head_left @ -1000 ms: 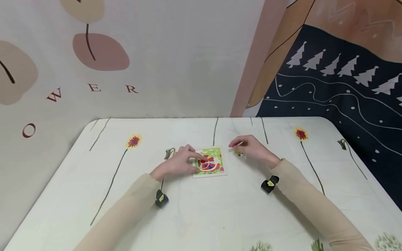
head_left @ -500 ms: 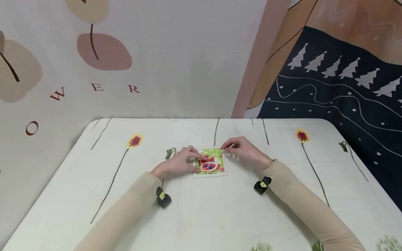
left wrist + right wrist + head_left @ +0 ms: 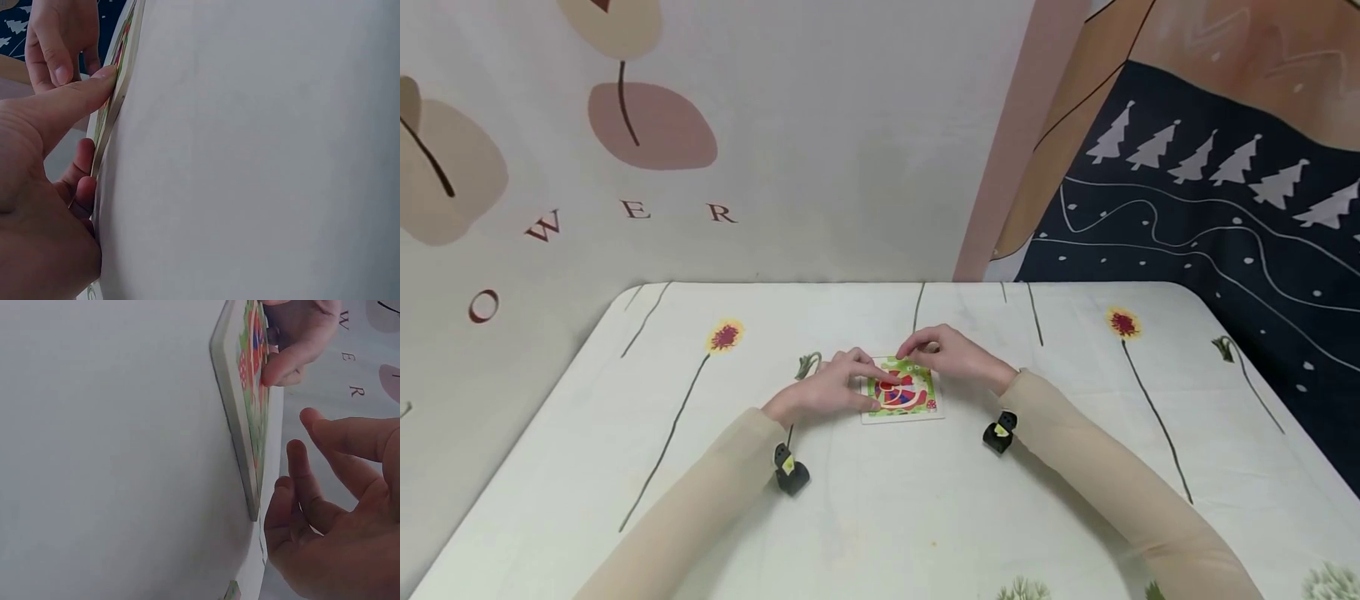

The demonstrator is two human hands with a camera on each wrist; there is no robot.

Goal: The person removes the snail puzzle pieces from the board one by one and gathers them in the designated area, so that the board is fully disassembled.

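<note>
A jigsaw puzzle [image 3: 901, 408] in a thin white-edged board lies flat on the table. It shows a red, blue and white snail on green. My left hand [image 3: 823, 388] is at its left side, with the index finger and thumb laid straight over the picture. In the left wrist view, the thumb [image 3: 94, 87] presses near the board's edge [image 3: 119, 100] and other fingertips touch its side. Over the far right corner hovers my right hand [image 3: 958, 354], fingers loosely bent. The right wrist view shows its fingertips [image 3: 297, 450] apart from the board, with nothing visible between them.
A small green-topped piece [image 3: 232, 591] lies on the table at the bottom of the right wrist view. The white tablecloth [image 3: 880, 508] bears printed flowers. Behind stands a pale wall hanging [image 3: 820, 192], with a dark tree-patterned cloth [image 3: 1187, 225] at right.
My right hand has moved left, from beside the green piece to over the puzzle's far right corner. The left hand has stayed on the puzzle.
</note>
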